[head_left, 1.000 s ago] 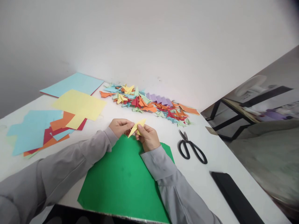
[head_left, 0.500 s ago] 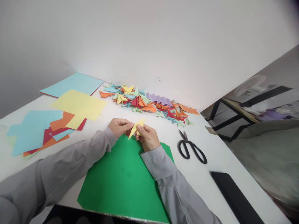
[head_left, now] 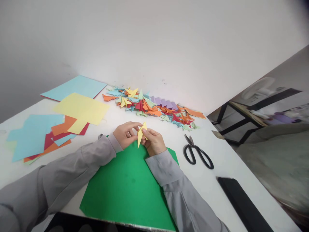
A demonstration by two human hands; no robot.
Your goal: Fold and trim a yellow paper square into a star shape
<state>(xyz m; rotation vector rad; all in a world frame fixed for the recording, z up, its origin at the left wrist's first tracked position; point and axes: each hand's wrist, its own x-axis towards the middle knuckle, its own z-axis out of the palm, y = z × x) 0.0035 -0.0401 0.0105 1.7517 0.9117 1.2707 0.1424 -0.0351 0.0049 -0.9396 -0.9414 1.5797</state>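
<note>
A small piece of yellow folded paper (head_left: 140, 134), narrow and pointed at its lower end, is held up above the far edge of the green mat (head_left: 127, 183). My right hand (head_left: 154, 140) pinches it from the right, thumb on the near face. On its other side, my left hand (head_left: 126, 133) has its fingers curved and the thumb apart from the index finger. The left index fingertip reaches the paper's upper edge; whether the left thumb touches it, I cannot tell. Some of the right fingers are hidden behind the paper.
Many small folded paper pieces (head_left: 145, 106) lie heaped along the wall. Loose coloured sheets (head_left: 82, 108) are spread at the left, with a blue stack (head_left: 77, 86) behind. Black-handled scissors (head_left: 193, 149) lie partly open at the right, beyond a long black object (head_left: 243, 203).
The yellow folded paper has turned more upright in my right hand. My left thumb and index finger have spread from their pinch, and that hand has shifted slightly to the right.
</note>
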